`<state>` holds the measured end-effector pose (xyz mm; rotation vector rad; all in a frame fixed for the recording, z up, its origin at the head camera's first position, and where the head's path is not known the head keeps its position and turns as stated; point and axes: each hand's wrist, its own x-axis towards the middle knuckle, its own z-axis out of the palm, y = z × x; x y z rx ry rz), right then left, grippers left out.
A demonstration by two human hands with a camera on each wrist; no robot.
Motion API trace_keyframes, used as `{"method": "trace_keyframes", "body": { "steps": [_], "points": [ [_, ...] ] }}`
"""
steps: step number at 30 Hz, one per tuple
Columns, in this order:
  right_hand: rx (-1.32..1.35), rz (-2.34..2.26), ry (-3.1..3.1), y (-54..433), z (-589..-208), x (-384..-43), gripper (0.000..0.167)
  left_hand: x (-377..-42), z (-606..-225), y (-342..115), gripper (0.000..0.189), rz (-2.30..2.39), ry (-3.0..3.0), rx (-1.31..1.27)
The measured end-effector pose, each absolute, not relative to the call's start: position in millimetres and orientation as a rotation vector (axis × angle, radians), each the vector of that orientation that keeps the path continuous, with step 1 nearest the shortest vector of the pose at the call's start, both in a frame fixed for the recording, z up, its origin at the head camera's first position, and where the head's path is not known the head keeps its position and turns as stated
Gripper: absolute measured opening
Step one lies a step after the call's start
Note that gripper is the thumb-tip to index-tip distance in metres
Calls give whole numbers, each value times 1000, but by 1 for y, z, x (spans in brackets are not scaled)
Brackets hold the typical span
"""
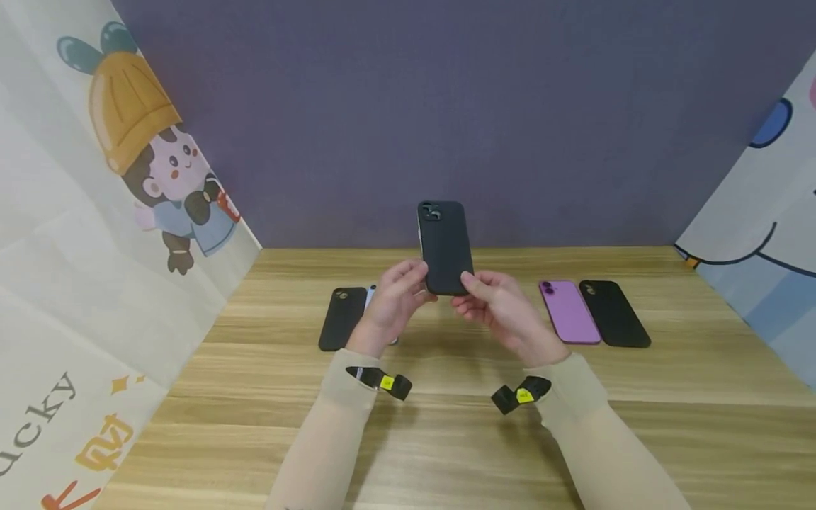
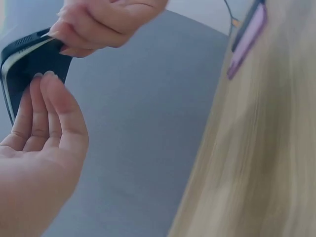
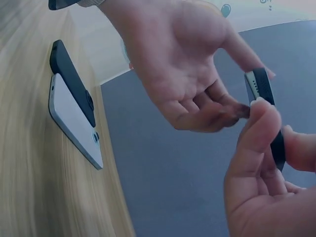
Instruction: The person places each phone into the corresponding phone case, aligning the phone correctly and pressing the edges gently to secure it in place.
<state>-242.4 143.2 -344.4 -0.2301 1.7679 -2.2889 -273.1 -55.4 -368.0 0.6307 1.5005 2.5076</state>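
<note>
In the head view a phone in a black case [image 1: 446, 244] is held up above the table, its back and camera cutout facing me. A pale strip of the phone's edge shows along the case's left side. My left hand [image 1: 397, 297] pinches the lower left edge, thumb at the side and fingertips behind against the dark screen. My right hand [image 1: 500, 304] grips the bottom right corner, thumb on the case back. The right wrist view shows the bottom end with its row of speaker holes, case wall [image 3: 265, 86] beside it.
On the wooden table [image 1: 446, 439], a black case [image 1: 341, 319] lies left beside a light-coloured phone [image 3: 74, 121], partly hidden behind my left hand in the head view. To the right lie a purple phone [image 1: 569, 312] and another black case [image 1: 614, 314]. A dark panel [image 1: 542, 127] stands behind.
</note>
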Motion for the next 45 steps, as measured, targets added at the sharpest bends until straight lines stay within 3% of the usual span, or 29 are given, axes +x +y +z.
{"method": "trace_keyframes", "body": {
  "steps": [11,19,45],
  "points": [
    [-211,-2306,1824,146,-343,-243,23,-264,-360,-51,42,2265,2137,657],
    [-195,-2305,1868,145,-342,-242,24,-261,-358,-49,39,2250,2184,582],
    [-197,-2269,1945,145,-340,-240,26,-259,-358,-46,44,2244,2319,729]
  ]
}}
